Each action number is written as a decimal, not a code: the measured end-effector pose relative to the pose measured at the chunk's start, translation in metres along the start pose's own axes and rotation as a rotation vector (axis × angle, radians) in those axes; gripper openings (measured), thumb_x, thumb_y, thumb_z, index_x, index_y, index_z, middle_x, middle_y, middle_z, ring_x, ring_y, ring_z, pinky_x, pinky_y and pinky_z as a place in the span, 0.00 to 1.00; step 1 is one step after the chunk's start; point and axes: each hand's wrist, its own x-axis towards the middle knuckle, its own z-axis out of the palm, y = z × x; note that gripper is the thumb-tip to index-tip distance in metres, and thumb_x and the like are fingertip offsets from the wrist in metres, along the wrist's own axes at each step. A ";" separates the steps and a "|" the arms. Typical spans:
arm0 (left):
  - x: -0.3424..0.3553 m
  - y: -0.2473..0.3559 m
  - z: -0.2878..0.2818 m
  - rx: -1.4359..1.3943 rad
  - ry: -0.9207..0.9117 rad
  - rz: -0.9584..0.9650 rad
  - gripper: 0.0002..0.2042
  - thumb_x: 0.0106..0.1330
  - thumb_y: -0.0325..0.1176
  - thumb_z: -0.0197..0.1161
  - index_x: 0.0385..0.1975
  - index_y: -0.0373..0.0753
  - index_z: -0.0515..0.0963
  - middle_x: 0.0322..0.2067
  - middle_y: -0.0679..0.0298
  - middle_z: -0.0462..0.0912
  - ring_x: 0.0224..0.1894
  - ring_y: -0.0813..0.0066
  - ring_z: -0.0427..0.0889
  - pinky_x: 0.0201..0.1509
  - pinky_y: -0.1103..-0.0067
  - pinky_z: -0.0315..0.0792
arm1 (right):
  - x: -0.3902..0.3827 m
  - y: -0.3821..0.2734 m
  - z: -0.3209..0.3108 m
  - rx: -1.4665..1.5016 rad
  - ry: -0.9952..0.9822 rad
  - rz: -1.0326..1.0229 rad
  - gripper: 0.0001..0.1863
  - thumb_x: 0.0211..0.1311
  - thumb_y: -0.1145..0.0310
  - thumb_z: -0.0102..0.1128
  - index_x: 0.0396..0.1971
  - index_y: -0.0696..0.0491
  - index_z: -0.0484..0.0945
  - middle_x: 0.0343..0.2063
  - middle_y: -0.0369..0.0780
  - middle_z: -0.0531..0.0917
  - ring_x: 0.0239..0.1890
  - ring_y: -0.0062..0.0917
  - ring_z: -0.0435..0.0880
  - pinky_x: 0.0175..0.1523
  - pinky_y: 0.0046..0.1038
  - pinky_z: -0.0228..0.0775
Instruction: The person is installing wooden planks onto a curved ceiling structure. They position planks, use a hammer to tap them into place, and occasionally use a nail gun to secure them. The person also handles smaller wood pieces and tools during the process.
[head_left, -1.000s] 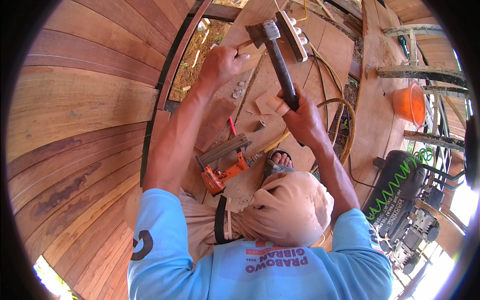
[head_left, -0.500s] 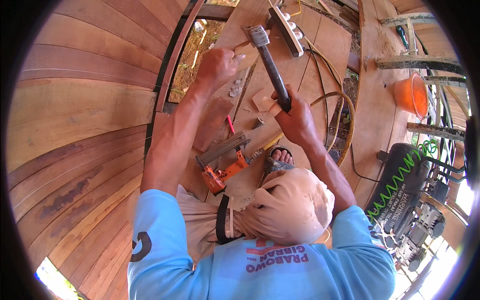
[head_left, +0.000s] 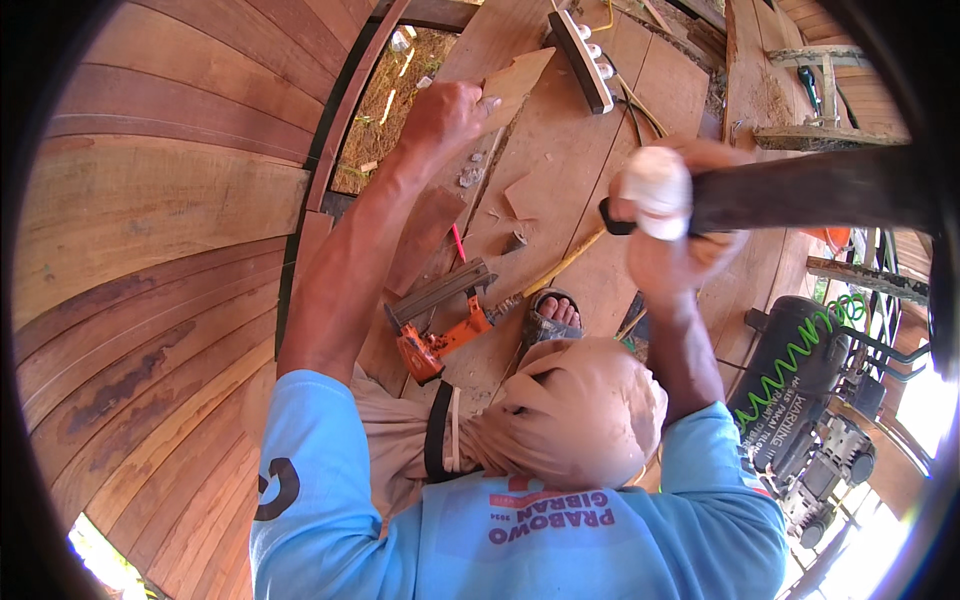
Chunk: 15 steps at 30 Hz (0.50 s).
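Observation:
My left hand [head_left: 442,122] is closed on a pale thin piece of wood [head_left: 515,88] with a notched, pointed end, held above the plank floor. My right hand [head_left: 690,215], smeared by motion, is raised at the right and wrapped round the dark handle of a hammer [head_left: 810,192]. That handle runs close to the camera toward the right rim, and the hammer's head is out of sight. A pale blurred patch shows at the grip. Below my hands lie an orange nail gun [head_left: 445,340] with a hose, a red pencil [head_left: 458,243] and a reddish board [head_left: 425,240].
A long strip with several round white pieces [head_left: 582,62] lies at the far side, cords running from it. An air compressor [head_left: 800,370] with a green coiled hose stands right. The orange bucket [head_left: 828,237] is mostly hidden. Plank wall [head_left: 170,210] rises left; a floor gap [head_left: 400,110] lies beside it.
My right hand has swung the hammer up and to the right, off the wood piece, toward the camera. My left hand keeps hold of the wood, whose end now shows uncovered.

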 end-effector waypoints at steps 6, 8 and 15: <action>-0.001 0.009 0.001 -0.039 -0.025 0.050 0.16 0.66 0.45 0.66 0.32 0.35 0.85 0.22 0.47 0.81 0.24 0.49 0.82 0.29 0.62 0.74 | -0.040 0.042 0.001 -0.459 -0.349 0.792 0.21 0.61 0.52 0.71 0.37 0.55 0.77 0.21 0.34 0.75 0.25 0.18 0.71 0.32 0.29 0.66; -0.003 0.010 0.003 -0.056 0.005 0.078 0.16 0.66 0.44 0.66 0.30 0.34 0.84 0.21 0.47 0.80 0.24 0.47 0.82 0.29 0.60 0.73 | -0.032 0.032 0.005 -0.484 -0.331 0.789 0.23 0.61 0.52 0.71 0.38 0.58 0.77 0.20 0.40 0.76 0.25 0.24 0.74 0.33 0.33 0.68; 0.006 0.013 -0.016 -0.013 -0.099 0.123 0.17 0.66 0.44 0.66 0.26 0.33 0.82 0.21 0.46 0.79 0.24 0.46 0.80 0.28 0.60 0.70 | -0.042 0.043 -0.010 -0.192 -0.385 0.836 0.21 0.62 0.53 0.72 0.36 0.55 0.75 0.19 0.30 0.71 0.23 0.20 0.71 0.30 0.28 0.66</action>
